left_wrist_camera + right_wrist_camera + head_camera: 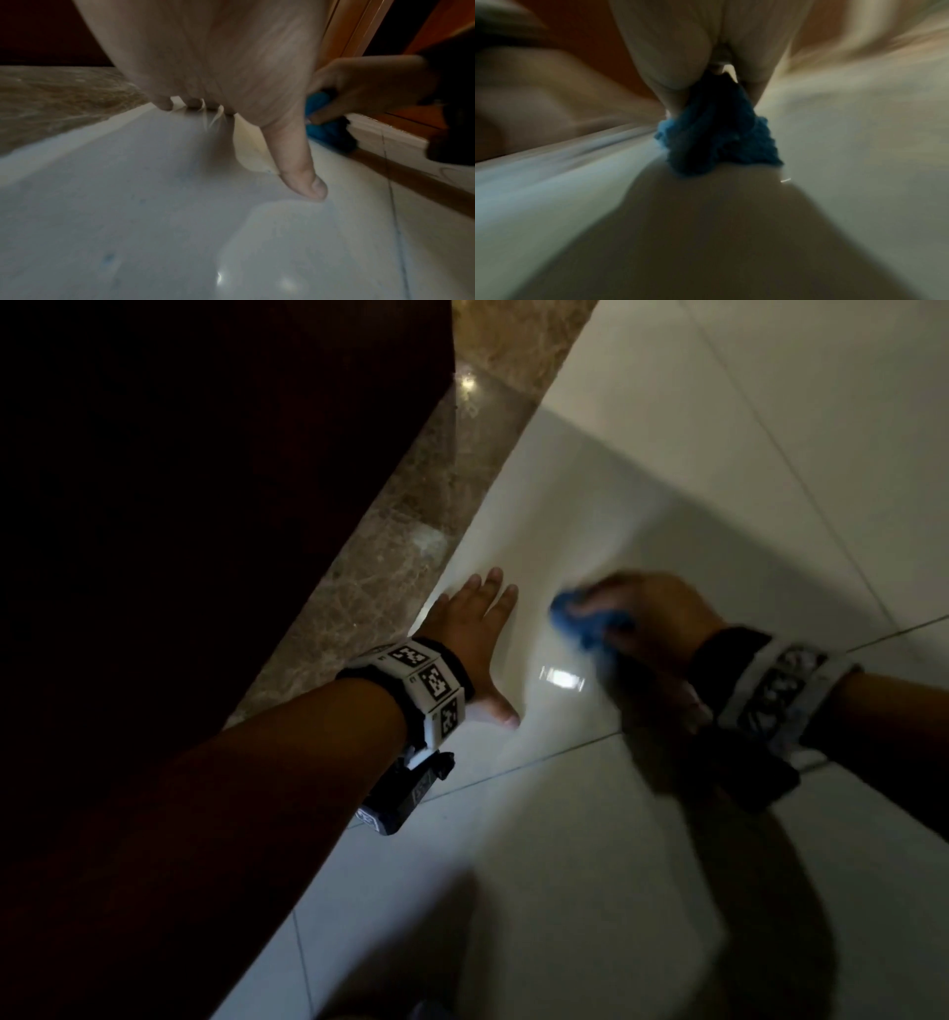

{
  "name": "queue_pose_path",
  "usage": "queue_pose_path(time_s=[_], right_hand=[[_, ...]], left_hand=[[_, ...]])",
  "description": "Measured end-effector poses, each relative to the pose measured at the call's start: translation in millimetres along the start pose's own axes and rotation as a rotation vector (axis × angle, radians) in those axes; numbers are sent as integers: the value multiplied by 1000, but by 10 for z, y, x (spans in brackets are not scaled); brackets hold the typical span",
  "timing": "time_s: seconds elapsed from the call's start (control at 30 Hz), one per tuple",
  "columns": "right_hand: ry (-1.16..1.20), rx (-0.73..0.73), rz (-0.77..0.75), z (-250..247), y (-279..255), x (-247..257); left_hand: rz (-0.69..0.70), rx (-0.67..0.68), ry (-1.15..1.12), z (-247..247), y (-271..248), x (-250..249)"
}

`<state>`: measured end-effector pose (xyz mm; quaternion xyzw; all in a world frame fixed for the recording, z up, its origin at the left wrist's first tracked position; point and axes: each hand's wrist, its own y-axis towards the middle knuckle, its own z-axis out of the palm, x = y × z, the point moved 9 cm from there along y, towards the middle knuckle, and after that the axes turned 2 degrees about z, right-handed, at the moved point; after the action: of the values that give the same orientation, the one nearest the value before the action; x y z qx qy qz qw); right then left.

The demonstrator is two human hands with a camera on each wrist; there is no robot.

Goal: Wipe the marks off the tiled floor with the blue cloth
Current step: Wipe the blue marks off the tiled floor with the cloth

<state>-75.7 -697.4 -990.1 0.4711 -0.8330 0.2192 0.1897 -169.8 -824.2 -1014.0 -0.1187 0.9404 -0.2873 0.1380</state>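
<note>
A bunched blue cloth lies pressed on the glossy white tiled floor, gripped by my right hand, which is blurred. The right wrist view shows the cloth hanging from the curled fingers onto the tile. My left hand rests flat on the same tile, left of the cloth, fingers spread, thumb out. From the left wrist view the cloth and the right hand are to the right. Faint blue specks mark the tile.
A brown marble strip borders the white tiles on the left, with a dark wooden panel beyond it. Grout lines cross the floor. An orange wooden frame and a white skirting stand behind the right hand.
</note>
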Motion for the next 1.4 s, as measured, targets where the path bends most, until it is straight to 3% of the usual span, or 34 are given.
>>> queue_pose_path(time_s=[0.07,0.13,0.27,0.33,0.4,0.53,0.6,0.63,0.7,0.77,0.83,0.93,1.0,1.03,1.17,1.23,1.3,1.33,1.4], right_hand=[[-26,-136,170,-281,150,-316],[-62,-163,193,-270,96,-259],[-23,86,-179,319,-449,513],[21,196,-267,387,-538,588],[89,119,-185,171,-304,334],[35,-215,280,-346,9,-485],[65,-255,244,-293,-122,-340],[81,-238,155,-185,-215,-175],[81,-32,-8,171,-454,160],[64,129,-54,370,-563,278],[83,68,-3,139,-412,136],[70,-78,259,-371,-121,-436],[-25,-148,355,-580,-139,-623],[34,-158,376,-554,-190,-585],[251,-1,186,33,-547,40],[118,22,24,187,-606,263],[37,69,-23,172,-567,233],[62,64,-12,93,-533,194],[75,-92,-23,-174,-446,139]], left_hand=[[-23,1,25,-12,1,0],[-44,-1,67,-47,11,-13],[10,27,76,-36,42,-149],[41,35,79,2,41,-252],[69,36,74,43,46,-347],[70,30,62,67,72,-390],[70,33,67,60,73,-398],[69,34,68,56,75,-403],[69,33,64,53,81,-406],[66,33,56,57,86,-397],[66,31,53,55,85,-392],[68,39,55,58,66,-399],[72,33,45,43,61,-391],[76,24,38,29,62,-382],[70,-12,-19,-5,105,-349],[63,-13,-37,-6,134,-375],[72,0,-17,-33,154,-428],[79,6,15,-67,170,-448],[94,4,95,-181,229,-455]])
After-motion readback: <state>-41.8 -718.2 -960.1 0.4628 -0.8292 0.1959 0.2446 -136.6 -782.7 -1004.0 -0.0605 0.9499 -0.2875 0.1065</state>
